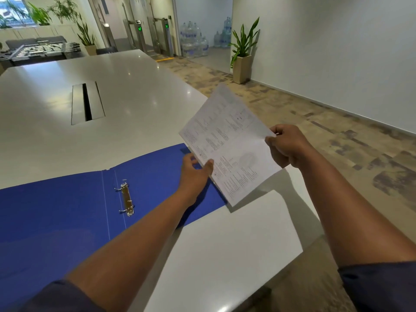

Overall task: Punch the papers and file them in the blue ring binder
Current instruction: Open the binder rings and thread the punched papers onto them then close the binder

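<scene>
White counter (126, 91) in an office. Blue ring binder (67, 212) lies open near the counter's front edge. Papers (227, 143) held tilted above its right corner: left hand (195, 172) grip pinching the lower edge, right hand (286, 145) grip pinching the right edge.

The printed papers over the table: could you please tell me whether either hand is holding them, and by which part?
Both hands hold the printed papers: the left hand pinches the lower left edge, and the right hand pinches the right corner.
</scene>
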{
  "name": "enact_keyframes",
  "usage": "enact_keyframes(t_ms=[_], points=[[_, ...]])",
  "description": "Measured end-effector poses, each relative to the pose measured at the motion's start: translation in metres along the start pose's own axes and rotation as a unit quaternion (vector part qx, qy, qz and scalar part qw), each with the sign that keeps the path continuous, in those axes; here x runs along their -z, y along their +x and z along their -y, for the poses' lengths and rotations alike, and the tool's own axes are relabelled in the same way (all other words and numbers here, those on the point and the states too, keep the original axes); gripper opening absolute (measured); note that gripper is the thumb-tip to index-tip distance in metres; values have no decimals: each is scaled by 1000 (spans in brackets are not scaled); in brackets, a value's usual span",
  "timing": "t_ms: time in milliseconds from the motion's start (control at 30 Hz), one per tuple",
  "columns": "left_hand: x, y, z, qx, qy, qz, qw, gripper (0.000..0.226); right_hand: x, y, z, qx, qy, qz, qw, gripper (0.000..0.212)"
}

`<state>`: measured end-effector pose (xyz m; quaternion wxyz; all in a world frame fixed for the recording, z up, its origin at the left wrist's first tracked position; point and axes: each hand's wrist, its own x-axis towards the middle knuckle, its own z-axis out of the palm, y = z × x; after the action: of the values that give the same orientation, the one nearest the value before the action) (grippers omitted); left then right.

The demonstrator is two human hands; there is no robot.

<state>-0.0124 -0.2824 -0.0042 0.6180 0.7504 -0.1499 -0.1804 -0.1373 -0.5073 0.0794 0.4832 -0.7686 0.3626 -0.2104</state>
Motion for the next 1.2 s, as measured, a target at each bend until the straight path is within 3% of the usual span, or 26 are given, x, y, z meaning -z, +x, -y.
enact_keyframes(t_ms=[67, 133, 167, 233, 433, 633, 933, 1200], points=[[12, 2, -8, 97, -153, 9, 983, 83, -1, -8, 4, -2, 33, 26, 999, 13], [24, -2, -18, 129, -275, 56, 951, 61, -7, -18, 6, 5, 72, 56, 996, 12], [29, -7, -24, 122, -310, 70, 940, 44, -12, -23, 6, 9, 91, 69, 993, 12], [40, -17, -35, 91, -340, 71, 933, 30, -25, -33, 4, 15, 123, 87, 989, 13], [79, -55, -49, -38, -220, -30, 974, 22, -53, -62, 0, 27, 175, 175, 968, 15], [110, -99, -50, -104, -139, -56, 983, 21, -76, -92, 8, 49, 205, 270, 939, 36], [147, -149, -39, -119, -110, -78, 984, 19, -93, -135, 15, 103, 177, 306, 930, 36], [138, -168, -13, -91, -97, -115, 984, 16, -112, -151, 0, 97, 174, 320, 926, 50]])
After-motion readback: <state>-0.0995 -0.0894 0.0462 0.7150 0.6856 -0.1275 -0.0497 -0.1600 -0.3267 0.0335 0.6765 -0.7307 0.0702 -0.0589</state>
